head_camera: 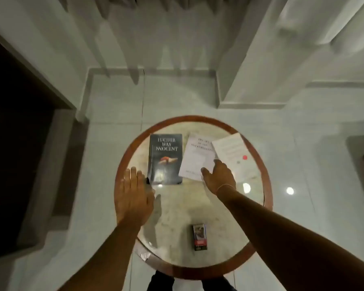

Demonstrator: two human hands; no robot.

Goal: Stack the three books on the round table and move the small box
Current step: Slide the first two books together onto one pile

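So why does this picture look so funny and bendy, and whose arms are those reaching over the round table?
The camera sits on a person's head and looks down, so you see their own arms. Its wide lens bends the room. The left hand hovers flat by the dark book. The right hand reaches onto the middle white book, which lies partly under another white book. All three lie flat on the round table, not stacked yet. A small box waits near the person. Neither hand seems to hold anything.

2 bare forearms, no sleeves, thin pale thread bracelet (pixel 226 186) on right wrist (faint), dark trousers (pixel 160 282) below
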